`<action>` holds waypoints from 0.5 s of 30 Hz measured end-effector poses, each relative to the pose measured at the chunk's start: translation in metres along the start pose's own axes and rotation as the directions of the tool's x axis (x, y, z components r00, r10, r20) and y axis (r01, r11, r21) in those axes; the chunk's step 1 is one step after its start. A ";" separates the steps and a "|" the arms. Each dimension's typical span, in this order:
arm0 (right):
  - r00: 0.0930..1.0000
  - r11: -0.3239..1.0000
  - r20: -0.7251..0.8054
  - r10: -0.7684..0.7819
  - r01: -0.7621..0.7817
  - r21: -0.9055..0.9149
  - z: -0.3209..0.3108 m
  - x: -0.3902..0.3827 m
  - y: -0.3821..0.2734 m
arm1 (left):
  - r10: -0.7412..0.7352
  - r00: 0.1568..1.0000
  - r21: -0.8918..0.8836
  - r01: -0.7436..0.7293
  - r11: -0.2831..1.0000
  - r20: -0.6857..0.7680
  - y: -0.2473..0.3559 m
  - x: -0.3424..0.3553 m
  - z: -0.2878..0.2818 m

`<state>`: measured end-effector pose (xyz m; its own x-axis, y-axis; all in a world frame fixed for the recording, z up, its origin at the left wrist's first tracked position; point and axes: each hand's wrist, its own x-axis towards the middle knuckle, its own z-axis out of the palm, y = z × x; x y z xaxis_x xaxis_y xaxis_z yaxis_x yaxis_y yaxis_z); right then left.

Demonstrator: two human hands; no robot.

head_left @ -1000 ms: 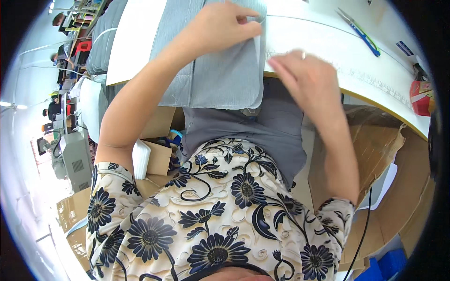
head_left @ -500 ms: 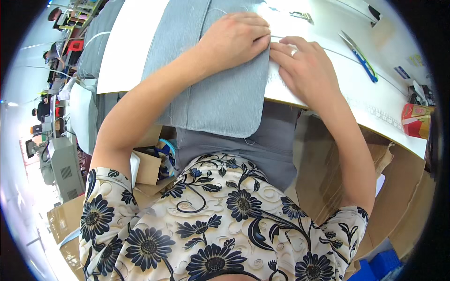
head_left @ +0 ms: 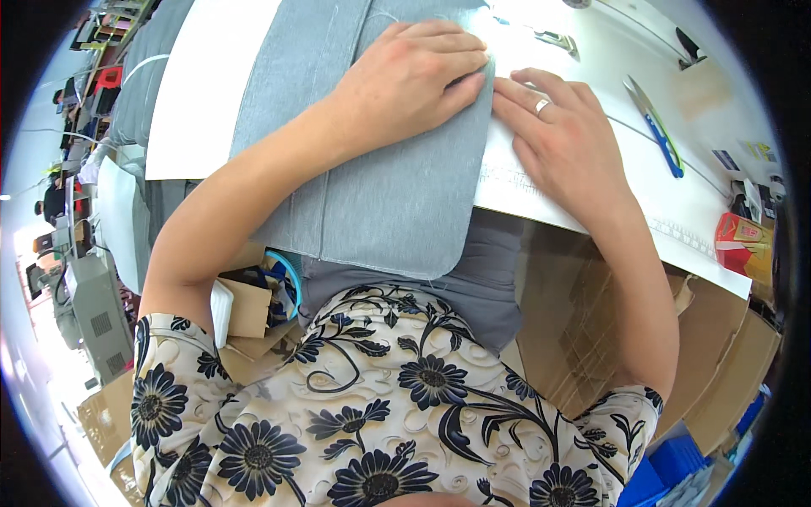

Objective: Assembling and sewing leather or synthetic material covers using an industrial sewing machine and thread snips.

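A grey fabric piece (head_left: 380, 194) with stitched seams and rounded corners lies across a white table (head_left: 211, 93) and hangs over its near edge. My left hand (head_left: 414, 76) lies flat on the fabric, fingers pressing near its right edge. My right hand (head_left: 562, 139), a ring on one finger, rests palm down on the table just right of that edge, fingertips touching the fabric. Neither hand grips anything.
Blue-handled scissors (head_left: 655, 127) lie on the table to the right of my right hand. A red and yellow box (head_left: 739, 237) sits at the table's right end. Cardboard boxes (head_left: 591, 338) stand under the table. More grey fabric (head_left: 144, 93) is piled at the left.
My view has tilted so table and fabric sit lower in the picture. Both hands came together at the fabric's right edge; my right hand went from raised to flat on the table.
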<state>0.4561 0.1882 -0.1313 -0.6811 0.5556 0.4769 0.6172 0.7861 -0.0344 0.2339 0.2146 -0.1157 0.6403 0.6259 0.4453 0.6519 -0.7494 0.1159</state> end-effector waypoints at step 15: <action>0.998 0.982 -0.010 -0.063 0.060 -0.177 -0.012 -0.051 0.048 | 0.103 0.993 0.120 -0.096 0.988 -0.059 0.037 0.038 0.048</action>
<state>0.5256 0.1946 -0.1464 -0.7147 0.5020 0.4871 0.6347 0.7580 0.1501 0.3015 0.2212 -0.1377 0.6790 0.5311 0.5068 0.6317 -0.7744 -0.0349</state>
